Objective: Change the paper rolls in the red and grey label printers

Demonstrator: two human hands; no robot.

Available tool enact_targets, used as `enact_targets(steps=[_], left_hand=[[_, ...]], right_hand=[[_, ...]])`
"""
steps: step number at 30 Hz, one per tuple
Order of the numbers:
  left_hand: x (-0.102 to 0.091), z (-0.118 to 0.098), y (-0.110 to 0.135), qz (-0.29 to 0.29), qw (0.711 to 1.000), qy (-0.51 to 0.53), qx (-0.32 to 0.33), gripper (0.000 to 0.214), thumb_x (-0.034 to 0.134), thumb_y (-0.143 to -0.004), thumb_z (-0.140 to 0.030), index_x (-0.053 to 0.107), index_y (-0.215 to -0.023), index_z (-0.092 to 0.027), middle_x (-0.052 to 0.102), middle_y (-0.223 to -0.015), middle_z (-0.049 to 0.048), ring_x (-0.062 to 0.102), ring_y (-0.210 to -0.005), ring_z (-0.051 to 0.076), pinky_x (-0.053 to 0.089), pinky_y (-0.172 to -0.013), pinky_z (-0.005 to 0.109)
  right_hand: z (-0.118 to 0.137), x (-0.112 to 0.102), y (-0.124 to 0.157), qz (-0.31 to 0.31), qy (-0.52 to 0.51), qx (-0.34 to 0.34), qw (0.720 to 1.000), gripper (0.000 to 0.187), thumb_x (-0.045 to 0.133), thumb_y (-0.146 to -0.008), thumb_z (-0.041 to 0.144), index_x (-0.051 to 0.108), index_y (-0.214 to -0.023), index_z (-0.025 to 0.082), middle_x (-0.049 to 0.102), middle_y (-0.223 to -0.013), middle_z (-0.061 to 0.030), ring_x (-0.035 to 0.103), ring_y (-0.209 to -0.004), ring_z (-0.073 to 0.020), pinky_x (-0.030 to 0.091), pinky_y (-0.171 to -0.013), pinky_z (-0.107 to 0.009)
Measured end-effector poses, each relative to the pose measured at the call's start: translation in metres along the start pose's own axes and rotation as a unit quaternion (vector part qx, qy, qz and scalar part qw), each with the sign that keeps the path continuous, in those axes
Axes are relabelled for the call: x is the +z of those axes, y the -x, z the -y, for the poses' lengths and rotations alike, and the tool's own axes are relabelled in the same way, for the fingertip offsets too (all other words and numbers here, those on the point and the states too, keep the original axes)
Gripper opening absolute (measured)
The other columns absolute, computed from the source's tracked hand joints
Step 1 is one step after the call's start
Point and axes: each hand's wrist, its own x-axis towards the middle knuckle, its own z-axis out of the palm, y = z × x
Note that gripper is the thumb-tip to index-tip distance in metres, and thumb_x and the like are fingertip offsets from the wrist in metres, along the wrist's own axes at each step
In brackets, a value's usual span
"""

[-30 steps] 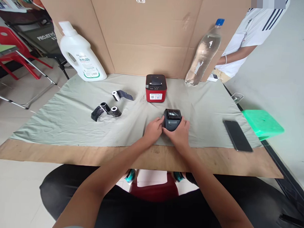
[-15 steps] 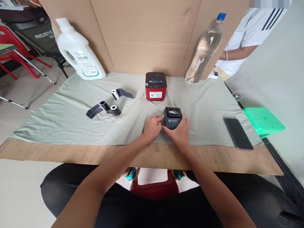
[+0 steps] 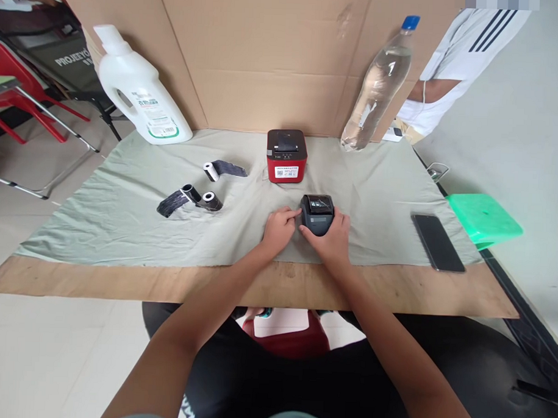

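A small dark grey portable label printer [image 3: 317, 222] with a glossy black top rests on the grey cloth near the table's front edge. My right hand [image 3: 335, 236] is closed round its right side and front, with the thumb along the front left corner. From the left, my left hand [image 3: 279, 231] touches the printer's side with an outstretched finger, its other fingers curled in and partly hidden. Behind stands a red and black desktop printer [image 3: 286, 157]. Left of my hands lie a white-cored black ribbon roll [image 3: 211, 171] and two joined black ribbon rolls [image 3: 210, 201].
A white detergent bottle [image 3: 141, 94] and a clear water bottle [image 3: 379, 90] lean against the cardboard panel [image 3: 270, 62]. A black phone [image 3: 438, 242] lies at the right, near a green stool [image 3: 485, 219]. Beyond the panel a person's white sleeve [image 3: 479, 51] shows.
Both hands stay on the small printer, almost unmoved. My view has shifted slightly, and my left knee has moved inward beneath the table.
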Motion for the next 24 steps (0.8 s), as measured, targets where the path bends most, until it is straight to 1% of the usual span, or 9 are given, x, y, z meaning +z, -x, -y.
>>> enact_targets(steps=[3, 6, 8, 10, 12, 16, 19, 21, 24], left_hand=[[0.000, -0.001, 0.000, -0.001, 1.000, -0.001, 0.008, 0.051, 0.042, -0.093, -0.007, 0.078, -0.127, -0.020, 0.074, -0.102, 0.0065, 0.069, -0.100, 0.021, 0.054, -0.095, 0.032], [0.001, 0.000, -0.001, -0.010, 1.000, 0.012, 0.009, 0.050, 0.043, -0.093, -0.008, 0.079, -0.126, -0.020, 0.074, -0.101, 0.0068, 0.069, -0.098, 0.021, 0.054, -0.094, 0.031], [0.002, 0.001, -0.002, -0.015, 0.999, 0.029, 0.005, 0.049, 0.043, -0.094, -0.009, 0.079, -0.125, -0.019, 0.074, -0.101, 0.0068, 0.069, -0.097, 0.020, 0.054, -0.092, 0.030], [0.002, 0.001, -0.003, -0.012, 0.999, 0.032, 0.004, 0.049, 0.042, -0.094, -0.009, 0.080, -0.123, -0.019, 0.074, -0.102, 0.0067, 0.069, -0.096, 0.020, 0.054, -0.092, 0.030], [0.001, -0.002, -0.001, 0.000, 1.000, 0.005, 0.006, 0.050, 0.041, -0.094, -0.009, 0.079, -0.124, -0.021, 0.074, -0.103, 0.0061, 0.069, -0.099, 0.021, 0.053, -0.094, 0.031], [-0.002, -0.010, 0.006, 0.023, 0.992, -0.122, 0.031, 0.051, 0.043, -0.095, -0.010, 0.074, -0.133, -0.024, 0.075, -0.108, 0.0087, 0.066, -0.112, 0.027, 0.048, -0.100, 0.038], [-0.003, -0.014, 0.010, 0.033, 0.979, -0.194, 0.060, 0.051, 0.045, -0.096, -0.011, 0.070, -0.139, -0.020, 0.075, -0.114, 0.0131, 0.063, -0.116, 0.031, 0.044, -0.101, 0.042], [-0.003, -0.015, 0.012, 0.036, 0.975, -0.211, 0.068, 0.052, 0.045, -0.096, -0.010, 0.068, -0.141, -0.019, 0.075, -0.116, 0.0138, 0.063, -0.115, 0.031, 0.043, -0.101, 0.042], [-0.001, -0.015, 0.013, 0.028, 0.975, -0.209, 0.068, 0.053, 0.045, -0.095, -0.011, 0.068, -0.142, -0.019, 0.075, -0.116, 0.0132, 0.064, -0.117, 0.031, 0.043, -0.101, 0.042]], right_hand=[[0.000, -0.006, 0.000, -0.012, -0.011, -0.009, 1.000, 0.085, 0.069, -0.079, 0.067, 0.053, -0.141, 0.012, 0.052, -0.126, -0.0191, 0.048, -0.125, -0.0377, 0.042, -0.111, -0.060], [0.000, -0.014, -0.002, -0.035, -0.029, -0.008, 0.999, 0.063, 0.059, -0.088, 0.062, 0.065, -0.130, 0.015, 0.053, -0.126, -0.0175, 0.047, -0.124, -0.0350, 0.040, -0.113, -0.059], [0.000, -0.018, -0.004, -0.042, -0.052, 0.002, 0.998, 0.056, 0.054, -0.093, 0.059, 0.070, -0.125, 0.017, 0.056, -0.123, -0.0160, 0.048, -0.122, -0.0330, 0.041, -0.112, -0.057], [-0.001, -0.019, -0.007, -0.041, -0.077, 0.011, 0.996, 0.053, 0.052, -0.094, 0.057, 0.073, -0.122, 0.017, 0.059, -0.120, -0.0156, 0.050, -0.120, -0.0321, 0.044, -0.109, -0.055], [-0.002, -0.019, -0.008, -0.039, -0.099, 0.017, 0.994, 0.052, 0.054, -0.093, 0.056, 0.074, -0.120, 0.016, 0.060, -0.118, -0.0153, 0.054, -0.116, -0.0310, 0.049, -0.103, -0.052], [-0.002, -0.016, -0.009, -0.041, -0.125, 0.011, 0.991, 0.048, 0.057, -0.093, 0.053, 0.073, -0.119, 0.016, 0.061, -0.107, -0.0107, 0.061, -0.096, -0.0244, 0.055, -0.092, -0.045], [-0.001, -0.016, -0.010, -0.048, -0.122, 0.000, 0.991, 0.046, 0.058, -0.092, 0.051, 0.074, -0.116, 0.016, 0.060, -0.100, -0.0081, 0.061, -0.090, -0.0227, 0.055, -0.092, -0.043], [-0.002, -0.016, -0.011, -0.047, -0.133, 0.005, 0.990, 0.046, 0.058, -0.091, 0.051, 0.075, -0.114, 0.015, 0.060, -0.099, -0.0078, 0.061, -0.088, -0.0220, 0.055, -0.091, -0.043], [-0.005, -0.014, -0.013, -0.043, -0.165, 0.029, 0.985, 0.046, 0.056, -0.090, 0.050, 0.074, -0.115, 0.015, 0.062, -0.104, -0.0090, 0.063, -0.089, -0.0213, 0.056, -0.091, -0.042]])
